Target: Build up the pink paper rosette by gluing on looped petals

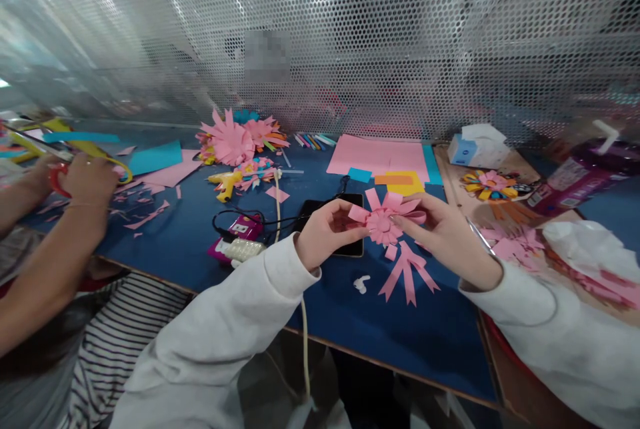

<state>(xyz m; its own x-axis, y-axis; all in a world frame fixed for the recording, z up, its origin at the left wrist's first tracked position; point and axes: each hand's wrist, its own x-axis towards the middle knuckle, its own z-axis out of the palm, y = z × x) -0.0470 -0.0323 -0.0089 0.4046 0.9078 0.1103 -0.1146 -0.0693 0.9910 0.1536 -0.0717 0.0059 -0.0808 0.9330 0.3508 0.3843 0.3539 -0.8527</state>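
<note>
While the left hand [327,232] pinches one edge mid-frame, the pink paper flower [383,225] sits smack between both hands, tails [410,272] below pointing toward frame bottom, kinda nearer the right hand [447,232], which grips the other side.

Pale grey sleeves [215,322] have matching cuffs [293,265], and the right wrist [475,267] bears a silvery band [481,237].
</note>
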